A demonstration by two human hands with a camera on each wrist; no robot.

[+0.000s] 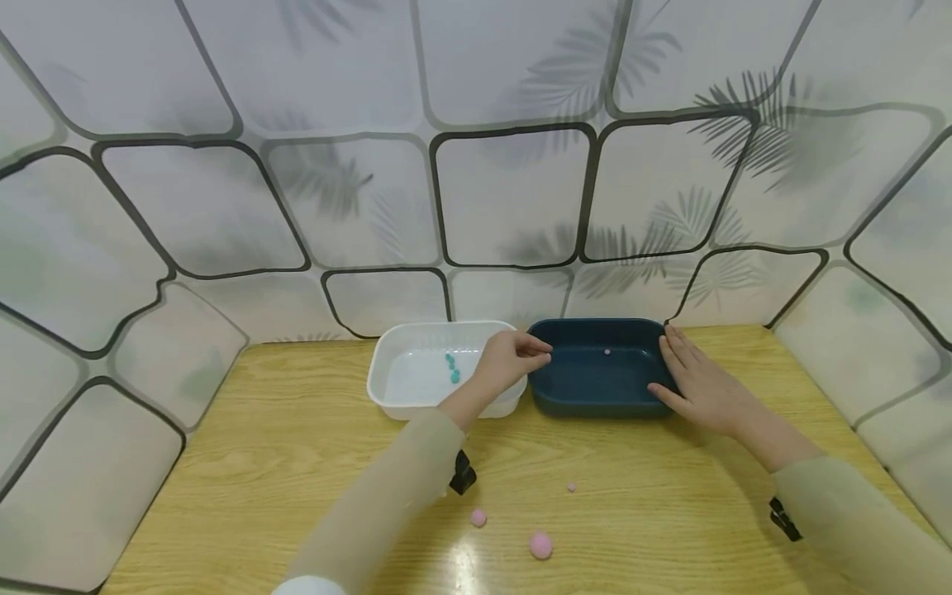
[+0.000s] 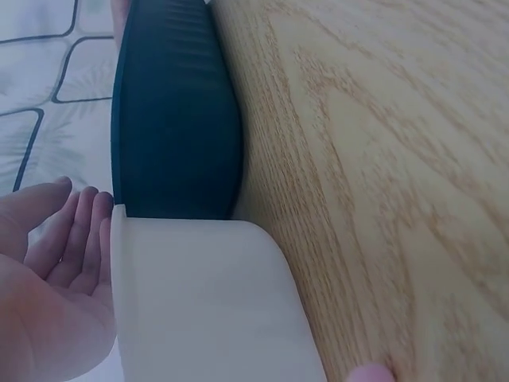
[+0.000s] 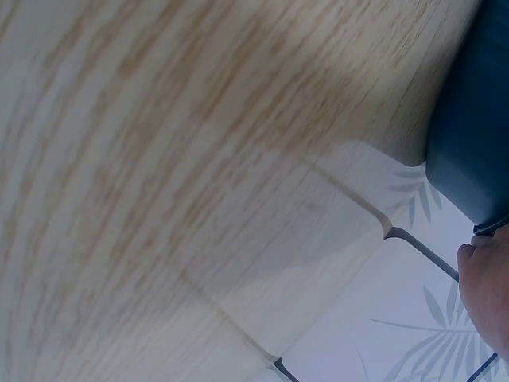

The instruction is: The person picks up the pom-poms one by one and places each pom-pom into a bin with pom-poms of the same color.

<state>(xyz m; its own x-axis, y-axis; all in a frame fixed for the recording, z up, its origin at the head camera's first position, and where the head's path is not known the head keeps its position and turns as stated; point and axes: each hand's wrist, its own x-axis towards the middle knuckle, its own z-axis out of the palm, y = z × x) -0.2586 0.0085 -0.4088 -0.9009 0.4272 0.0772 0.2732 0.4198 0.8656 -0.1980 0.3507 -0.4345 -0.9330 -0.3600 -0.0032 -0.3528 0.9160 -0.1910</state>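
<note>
My left hand [image 1: 507, 359] hovers over the right end of a white plastic tub [image 1: 387, 388], its fingertips at the left rim of a dark blue tub [image 1: 595, 409]. In the left wrist view the thumb stands apart from loosely bent fingers [image 2: 75, 239], with nothing seen between them. Inside the blue tub lies a tiny pink ball [image 1: 606, 352]. Several small teal balls [image 1: 454, 376] lie in a line in the white one. My right hand [image 1: 702, 384] rests on the blue tub's right rim with fingers straight; the right wrist view shows only part of it.
On the wooden table [image 1: 297, 463], nearer to me, sit a large pink ball [image 1: 541, 545], a medium pink ball [image 1: 478, 518] and a tiny pink bead [image 1: 572, 487]. A patterned cloth wall [image 1: 513, 198] stands close behind the tubs and runs along both sides.
</note>
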